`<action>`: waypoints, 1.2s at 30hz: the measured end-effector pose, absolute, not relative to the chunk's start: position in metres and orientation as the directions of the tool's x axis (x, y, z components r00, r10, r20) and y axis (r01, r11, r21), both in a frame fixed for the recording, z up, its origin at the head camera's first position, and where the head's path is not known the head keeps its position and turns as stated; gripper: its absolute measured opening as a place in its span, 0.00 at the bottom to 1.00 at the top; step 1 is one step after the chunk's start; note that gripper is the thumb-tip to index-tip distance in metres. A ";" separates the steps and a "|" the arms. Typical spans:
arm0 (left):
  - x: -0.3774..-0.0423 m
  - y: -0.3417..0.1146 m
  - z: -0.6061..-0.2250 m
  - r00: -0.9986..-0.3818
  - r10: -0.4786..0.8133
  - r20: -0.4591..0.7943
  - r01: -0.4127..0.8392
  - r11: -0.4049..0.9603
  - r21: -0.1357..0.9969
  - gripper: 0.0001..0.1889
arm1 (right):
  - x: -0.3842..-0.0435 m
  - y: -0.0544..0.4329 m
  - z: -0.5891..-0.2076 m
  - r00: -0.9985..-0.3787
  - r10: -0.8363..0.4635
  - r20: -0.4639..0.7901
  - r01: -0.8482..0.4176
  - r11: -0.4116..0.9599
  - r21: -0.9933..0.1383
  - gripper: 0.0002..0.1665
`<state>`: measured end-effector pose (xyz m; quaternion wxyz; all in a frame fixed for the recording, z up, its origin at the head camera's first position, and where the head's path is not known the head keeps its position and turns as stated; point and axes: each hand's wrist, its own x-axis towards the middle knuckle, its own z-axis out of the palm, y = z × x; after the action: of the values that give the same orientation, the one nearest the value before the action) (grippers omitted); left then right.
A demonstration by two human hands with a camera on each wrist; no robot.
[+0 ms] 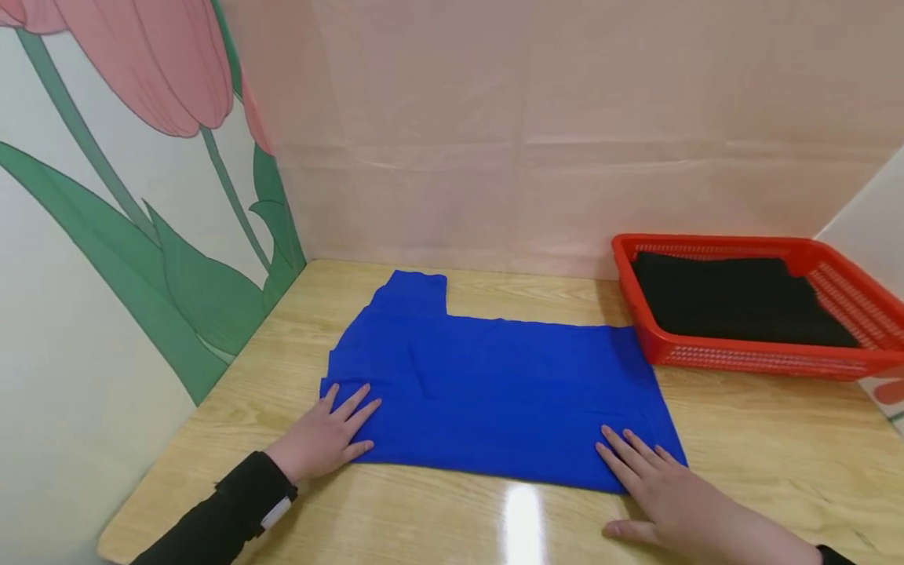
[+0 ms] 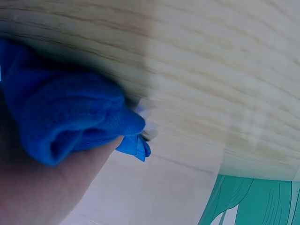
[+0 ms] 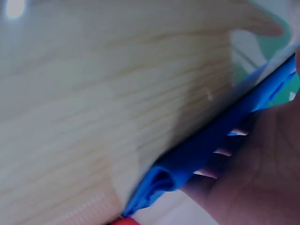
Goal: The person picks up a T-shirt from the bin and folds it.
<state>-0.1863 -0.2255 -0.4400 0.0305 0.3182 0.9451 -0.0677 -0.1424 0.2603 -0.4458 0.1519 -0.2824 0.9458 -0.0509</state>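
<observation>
A blue piece of fabric, seemingly a folded garment, lies flat on the table with a narrow part jutting up at its far left. My left hand rests on its near left corner with fingers spread. On the near right corner lies my right hand, fingers extended over the fabric and thumb on the wood. The left wrist view shows the fabric's bunched edge beside that hand. In the right wrist view, layered folds show along the edge under the right fingers.
A red plastic basket stands at the back right, touching or very near the fabric's far right corner. Black folded cloth lies in it. Walls border the wooden table at the back and left, the left one painted with tulips.
</observation>
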 end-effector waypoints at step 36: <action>-0.403 -0.159 -0.385 -0.928 0.362 -0.083 0.357 0.931 0.075 0.21 | -0.341 0.238 -0.439 -0.914 -0.383 0.133 -0.401 0.903 -0.152 0.17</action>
<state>-0.4030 -0.1591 -0.3852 0.0476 0.1831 0.9815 0.0295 -0.3406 0.2380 -0.4394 -0.0502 -0.2012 0.9743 -0.0885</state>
